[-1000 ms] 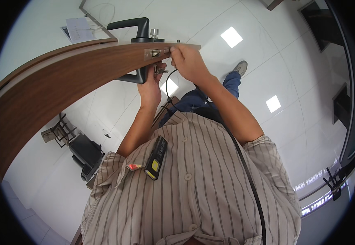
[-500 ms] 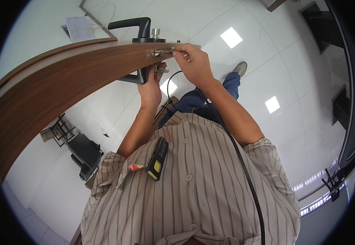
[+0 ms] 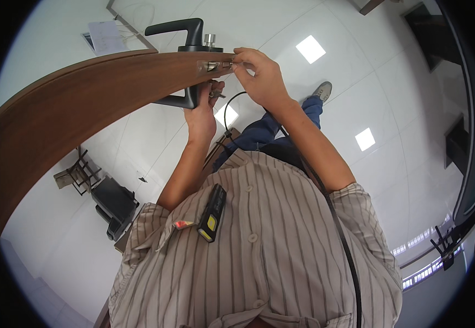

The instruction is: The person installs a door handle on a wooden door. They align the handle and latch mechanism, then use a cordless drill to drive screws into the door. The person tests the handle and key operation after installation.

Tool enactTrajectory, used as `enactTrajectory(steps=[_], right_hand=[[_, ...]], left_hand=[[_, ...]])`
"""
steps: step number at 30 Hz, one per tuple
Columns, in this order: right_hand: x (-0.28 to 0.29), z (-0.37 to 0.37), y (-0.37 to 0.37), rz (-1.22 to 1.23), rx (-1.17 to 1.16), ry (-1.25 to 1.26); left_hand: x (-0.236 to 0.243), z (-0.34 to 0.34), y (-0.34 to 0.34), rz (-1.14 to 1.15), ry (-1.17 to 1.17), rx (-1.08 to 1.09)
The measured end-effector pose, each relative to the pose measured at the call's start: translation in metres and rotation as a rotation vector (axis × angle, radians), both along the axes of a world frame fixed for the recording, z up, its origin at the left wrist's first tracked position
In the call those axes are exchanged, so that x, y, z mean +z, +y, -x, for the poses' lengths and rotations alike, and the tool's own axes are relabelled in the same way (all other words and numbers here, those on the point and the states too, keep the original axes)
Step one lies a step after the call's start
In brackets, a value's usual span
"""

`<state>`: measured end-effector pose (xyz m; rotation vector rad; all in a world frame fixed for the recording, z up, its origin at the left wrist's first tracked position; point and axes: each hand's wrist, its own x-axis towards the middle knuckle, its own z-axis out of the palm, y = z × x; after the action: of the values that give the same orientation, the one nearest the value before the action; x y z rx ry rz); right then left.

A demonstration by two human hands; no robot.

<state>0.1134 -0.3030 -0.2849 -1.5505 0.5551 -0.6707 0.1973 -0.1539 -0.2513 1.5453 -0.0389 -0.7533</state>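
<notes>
A brown wooden door (image 3: 100, 90) curves across the upper left, its narrow edge toward me. Set in that edge is a metal lock plate with a silver latch (image 3: 212, 66). A black lever handle (image 3: 193, 34) juts from the far face beside a silver cylinder (image 3: 209, 40); another black lever (image 3: 178, 101) is on the near face. My left hand (image 3: 201, 117) is closed beside the near lever, its fingers around a small silver piece that looks like a key (image 3: 216, 94). My right hand (image 3: 262, 79) pinches at the lock plate, fingertips against the door edge; what they hold is too small to tell.
A black cable (image 3: 226, 117) loops below my right hand. A dark chair (image 3: 114, 203) stands lower left, near a brown rack (image 3: 79, 174). A white paper (image 3: 106, 37) lies beyond the door. Dark furniture (image 3: 456, 143) lines the right. A black work light (image 3: 211, 214) is clipped to my shirt.
The door edge has shifted slightly away from me, and less of its far side shows. Both hands have moved a little with it, keeping their places at the lock.
</notes>
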Motion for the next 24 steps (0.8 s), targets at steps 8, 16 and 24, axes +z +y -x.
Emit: enactTrajectory(steps=[8, 16, 24], right_hand=[[0.0041, 0.001, 0.0053, -0.206, -0.004, -0.021], [0.0004, -0.0002, 0.0034, 0.015, -0.049, -0.002], [0.0016, -0.0032, 0.0035, 0.167, -0.017, 0.159]], left_hand=[[-0.0035, -0.0032, 0.0009, 0.055, 0.05, 0.067], [0.0006, -0.0004, -0.0031, 0.03, 0.038, 0.048], [-0.004, -0.0026, -0.0002, -0.053, -0.002, 0.031]])
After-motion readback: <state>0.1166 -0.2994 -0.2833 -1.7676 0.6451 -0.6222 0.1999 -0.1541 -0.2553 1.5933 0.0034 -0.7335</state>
